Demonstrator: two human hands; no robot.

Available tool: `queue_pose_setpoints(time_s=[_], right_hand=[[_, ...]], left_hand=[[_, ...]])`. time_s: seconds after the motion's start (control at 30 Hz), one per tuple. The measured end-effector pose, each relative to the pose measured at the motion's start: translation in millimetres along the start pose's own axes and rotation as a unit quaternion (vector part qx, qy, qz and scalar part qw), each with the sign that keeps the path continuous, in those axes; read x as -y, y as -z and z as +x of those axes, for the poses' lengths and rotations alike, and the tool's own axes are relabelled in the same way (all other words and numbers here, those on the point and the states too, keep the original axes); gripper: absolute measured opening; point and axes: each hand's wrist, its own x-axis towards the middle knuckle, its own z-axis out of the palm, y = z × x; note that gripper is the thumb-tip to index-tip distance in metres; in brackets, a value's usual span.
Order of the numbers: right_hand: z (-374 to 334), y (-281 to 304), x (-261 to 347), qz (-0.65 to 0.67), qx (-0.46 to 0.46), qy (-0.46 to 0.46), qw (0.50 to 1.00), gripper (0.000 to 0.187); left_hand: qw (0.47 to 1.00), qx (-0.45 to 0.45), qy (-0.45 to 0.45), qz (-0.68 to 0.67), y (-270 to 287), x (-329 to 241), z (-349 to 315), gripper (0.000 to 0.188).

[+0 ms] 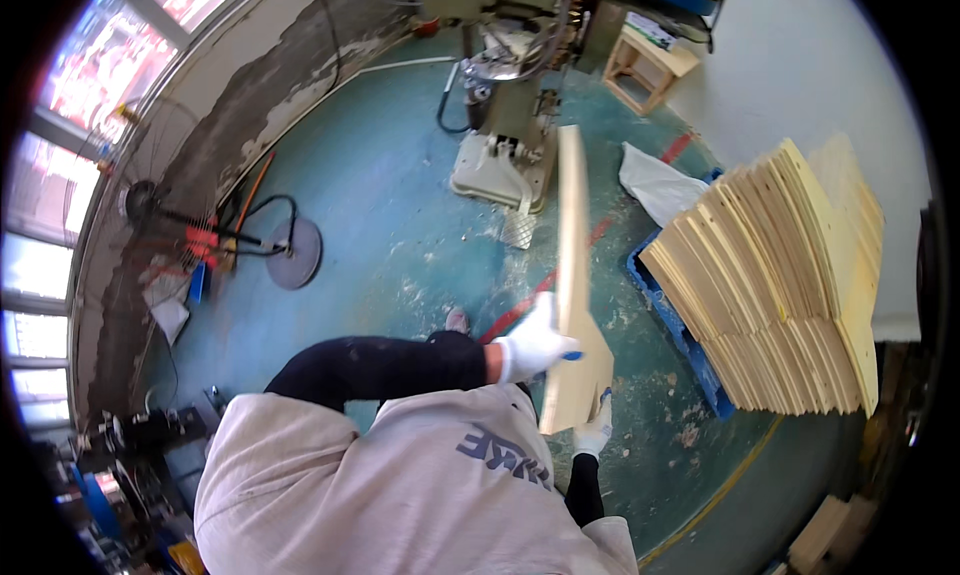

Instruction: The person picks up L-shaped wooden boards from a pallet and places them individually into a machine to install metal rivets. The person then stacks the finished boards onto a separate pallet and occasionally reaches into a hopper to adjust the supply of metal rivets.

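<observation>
A long, pale wooden board (573,215) stretches away in front of me, its narrow side showing at the far end and its near end widening to an angled corner. My left hand (540,343), in a white glove with blue fingertips, is closed on its left side. Lower down, my gloved right hand (594,430) grips the board's near right edge, with part of its fingers hidden. To the right, many similar boards lean together in a stack (760,285) on a blue pallet (690,350).
A floor-standing machine (505,165) with a foot pedal (518,230) stands ahead. White plastic sheeting (658,185) lies beside the stack. Farther back is a small wooden stand (640,70). At left, a round grey base (295,255) carries a pole. Windows line the left wall.
</observation>
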Motion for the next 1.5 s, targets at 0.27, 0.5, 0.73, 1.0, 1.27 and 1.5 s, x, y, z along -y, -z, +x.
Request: queue_pose_setpoints(time_s=[0.27, 0.5, 0.73, 1.0, 1.27, 1.5], right_hand=[[-7, 33, 21, 0.238, -0.157, -0.107, 0.952, 0.042], [26, 79, 128, 0.499, -0.322, -0.103, 0.798, 0.044], [40, 16, 231, 0.657, -0.226, -0.109, 0.711, 0.046], [53, -38, 319, 0.714, -0.197, -0.133, 0.659, 0.051], [123, -71, 340, 0.716, -0.193, -0.124, 0.659, 0.051], [141, -83, 342, 0.73, -0.198, -0.112, 0.644, 0.052]], left_hand=[[0.846, 0.442, -0.261, 0.143, -91, -95, -48, 0.063], [0.815, -0.07, -0.419, 0.394, 106, -36, 50, 0.045], [0.868, -0.149, -0.199, 0.431, 312, -5, 91, 0.061], [0.948, -0.16, -0.151, 0.229, 421, -38, 78, 0.047], [0.893, -0.199, -0.291, 0.279, 431, -91, 116, 0.042], [0.919, -0.178, -0.234, 0.263, 430, -124, 123, 0.043]])
